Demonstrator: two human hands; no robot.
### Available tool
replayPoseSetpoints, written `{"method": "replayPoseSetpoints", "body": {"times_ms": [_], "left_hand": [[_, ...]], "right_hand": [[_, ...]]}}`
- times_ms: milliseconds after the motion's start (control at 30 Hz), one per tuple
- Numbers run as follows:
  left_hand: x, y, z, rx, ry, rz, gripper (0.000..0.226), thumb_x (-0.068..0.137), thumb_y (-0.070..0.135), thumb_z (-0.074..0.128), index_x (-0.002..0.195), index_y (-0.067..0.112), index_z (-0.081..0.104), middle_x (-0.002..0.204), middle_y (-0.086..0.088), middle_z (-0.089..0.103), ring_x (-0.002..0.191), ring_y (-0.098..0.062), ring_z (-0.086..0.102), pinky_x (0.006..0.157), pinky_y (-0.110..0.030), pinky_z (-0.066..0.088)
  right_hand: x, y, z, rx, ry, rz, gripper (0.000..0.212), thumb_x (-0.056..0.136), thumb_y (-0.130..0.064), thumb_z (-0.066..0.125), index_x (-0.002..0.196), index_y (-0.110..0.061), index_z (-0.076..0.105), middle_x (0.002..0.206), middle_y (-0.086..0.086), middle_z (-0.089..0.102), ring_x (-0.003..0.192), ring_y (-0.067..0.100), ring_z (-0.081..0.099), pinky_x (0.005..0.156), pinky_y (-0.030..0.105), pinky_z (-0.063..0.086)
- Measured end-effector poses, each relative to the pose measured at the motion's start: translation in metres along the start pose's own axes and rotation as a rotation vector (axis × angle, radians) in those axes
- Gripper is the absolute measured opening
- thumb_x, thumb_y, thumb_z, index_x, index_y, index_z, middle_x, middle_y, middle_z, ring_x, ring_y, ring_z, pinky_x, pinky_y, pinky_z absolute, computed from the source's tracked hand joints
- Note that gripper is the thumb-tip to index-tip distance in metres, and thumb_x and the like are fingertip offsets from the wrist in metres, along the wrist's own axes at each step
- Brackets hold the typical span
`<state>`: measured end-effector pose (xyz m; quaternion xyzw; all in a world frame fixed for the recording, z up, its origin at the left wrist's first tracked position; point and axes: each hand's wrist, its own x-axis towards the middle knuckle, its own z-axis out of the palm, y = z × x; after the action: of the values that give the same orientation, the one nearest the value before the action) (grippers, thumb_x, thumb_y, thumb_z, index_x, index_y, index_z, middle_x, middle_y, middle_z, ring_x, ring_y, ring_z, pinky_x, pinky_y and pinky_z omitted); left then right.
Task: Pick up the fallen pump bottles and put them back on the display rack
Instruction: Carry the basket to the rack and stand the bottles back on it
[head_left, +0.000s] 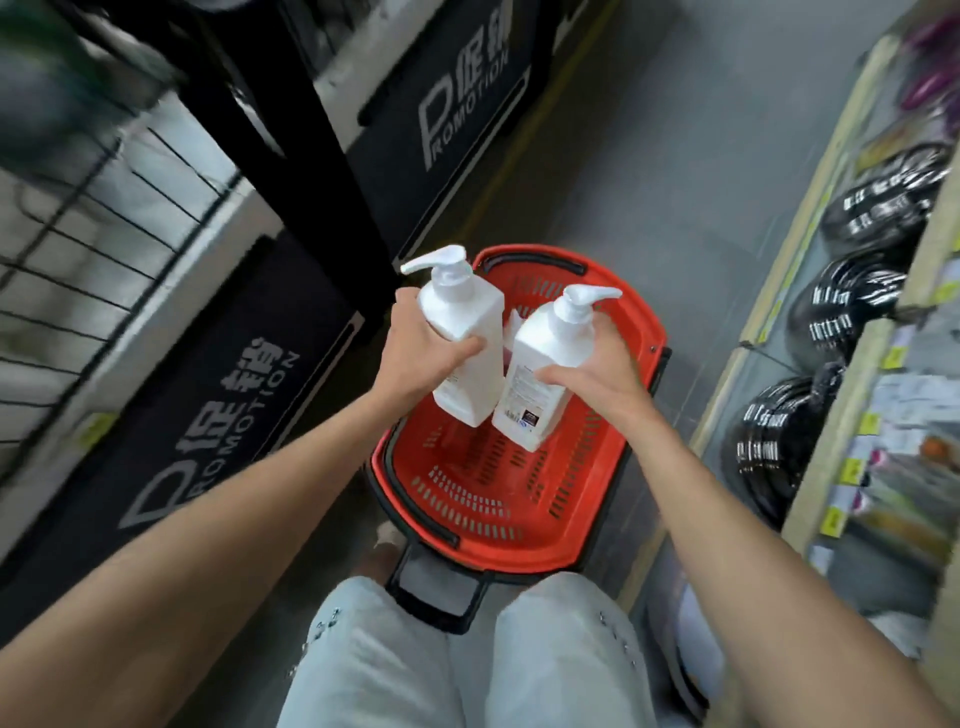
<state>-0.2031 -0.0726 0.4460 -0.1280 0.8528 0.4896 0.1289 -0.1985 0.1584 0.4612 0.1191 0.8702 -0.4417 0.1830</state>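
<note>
Each grip is closed around a white pump bottle: the left hand wraps the midsection of the left pump bottle, while the right hand clasps the right pump bottle, whose printed back label faces the camera. Seen from the head camera, both bottles are held upright and slightly tilted, their bases close together, above a red plastic shopping basket with black handles that sits on the grey floor between the person's knees. Something pale shows in the basket behind the bottles; what it is cannot be told. To the left stand black promotion panels and a wire display rack, blurred. To the right, a shelf carries coiled black hoses and price tags.
</note>
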Motion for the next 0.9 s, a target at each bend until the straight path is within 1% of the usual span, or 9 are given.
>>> {"method": "replayPoseSetpoints", "body": {"times_ms": [67, 133, 167, 300, 367, 433, 567, 667, 900], "left_hand": [[-0.018, 0.025, -0.029, -0.004, 0.054, 0.034, 0.071, 0.055, 0.06, 0.082, 0.105, 0.017, 0.054, 0.105, -0.003, 0.056, 0.097, -0.016, 0.063, 0.074, -0.038, 0.059], [-0.039, 0.052, -0.056, -0.034, 0.12, 0.111, 0.044, 0.062, 0.036, 0.083, 0.095, 0.029, 0.055, 0.097, 0.003, 0.057, 0.094, -0.009, 0.061, 0.075, -0.034, 0.058], [-0.049, 0.063, -0.068, -0.052, 0.145, 0.149, 0.042, 0.065, 0.027, 0.083, 0.091, 0.036, 0.051, 0.095, 0.009, 0.054, 0.094, -0.007, 0.059, 0.075, -0.03, 0.055], [-0.08, 0.091, -0.126, -0.071, 0.247, 0.228, 0.05, 0.065, 0.03, 0.079, 0.096, 0.04, 0.042, 0.1, 0.017, 0.047, 0.095, 0.001, 0.053, 0.079, -0.023, 0.046], [-0.09, 0.098, -0.156, -0.067, 0.287, 0.212, 0.056, 0.062, 0.041, 0.075, 0.106, 0.033, 0.04, 0.109, 0.006, 0.05, 0.101, -0.006, 0.054, 0.085, -0.028, 0.048], [-0.097, 0.102, -0.185, -0.056, 0.364, 0.171, 0.069, 0.062, 0.043, 0.074, 0.117, 0.027, 0.037, 0.118, -0.001, 0.048, 0.107, -0.016, 0.052, 0.089, -0.036, 0.048], [-0.113, 0.106, -0.24, -0.027, 0.547, 0.166, 0.076, 0.062, 0.04, 0.075, 0.124, 0.016, 0.039, 0.117, 0.0, 0.047, 0.108, -0.015, 0.05, 0.089, -0.034, 0.045], [-0.125, 0.106, -0.28, -0.024, 0.694, 0.165, 0.077, 0.063, 0.041, 0.076, 0.124, 0.012, 0.04, 0.116, -0.002, 0.05, 0.107, -0.019, 0.052, 0.089, -0.036, 0.045], [-0.141, 0.096, -0.359, -0.089, 1.021, 0.035, 0.084, 0.061, 0.044, 0.078, 0.124, 0.008, 0.036, 0.117, -0.007, 0.057, 0.104, -0.023, 0.058, 0.084, -0.036, 0.049]], "right_hand": [[-0.008, -0.035, -0.008, -0.051, -0.015, -0.07, 0.075, 0.041, -0.046, 0.076, 0.108, -0.023, 0.052, 0.108, -0.003, 0.061, 0.1, 0.017, 0.059, 0.087, 0.043, 0.049], [-0.015, -0.068, -0.012, -0.101, -0.041, -0.151, 0.074, 0.041, -0.049, 0.074, 0.107, -0.021, 0.056, 0.104, -0.004, 0.064, 0.096, 0.017, 0.061, 0.083, 0.044, 0.051], [-0.017, -0.085, -0.013, -0.134, -0.047, -0.194, 0.071, 0.041, -0.05, 0.074, 0.105, -0.023, 0.057, 0.101, -0.005, 0.065, 0.093, 0.017, 0.062, 0.08, 0.043, 0.052], [-0.037, -0.163, -0.013, -0.2, -0.093, -0.34, 0.076, 0.044, -0.048, 0.073, 0.112, -0.018, 0.057, 0.105, -0.003, 0.061, 0.094, 0.017, 0.059, 0.076, 0.034, 0.049], [-0.045, -0.196, -0.008, -0.191, -0.115, -0.385, 0.075, 0.046, -0.045, 0.073, 0.113, -0.017, 0.055, 0.109, 0.0, 0.058, 0.097, 0.018, 0.056, 0.075, 0.031, 0.044], [-0.052, -0.226, 0.002, -0.173, -0.144, -0.448, 0.076, 0.044, -0.048, 0.073, 0.112, -0.018, 0.055, 0.109, 0.0, 0.059, 0.099, 0.019, 0.057, 0.078, 0.035, 0.048], [-0.062, -0.281, 0.026, -0.175, -0.191, -0.576, 0.074, 0.046, -0.049, 0.074, 0.111, -0.02, 0.054, 0.109, -0.001, 0.058, 0.102, 0.019, 0.056, 0.084, 0.041, 0.05], [-0.071, -0.317, 0.044, -0.187, -0.235, -0.683, 0.065, 0.057, -0.034, 0.083, 0.113, -0.016, 0.055, 0.108, 0.0, 0.057, 0.102, 0.019, 0.054, 0.084, 0.039, 0.048], [-0.083, -0.377, 0.086, -0.215, -0.294, -0.844, 0.068, 0.057, -0.033, 0.084, 0.114, -0.014, 0.053, 0.107, 0.0, 0.056, 0.101, 0.019, 0.053, 0.083, 0.036, 0.046]]}}
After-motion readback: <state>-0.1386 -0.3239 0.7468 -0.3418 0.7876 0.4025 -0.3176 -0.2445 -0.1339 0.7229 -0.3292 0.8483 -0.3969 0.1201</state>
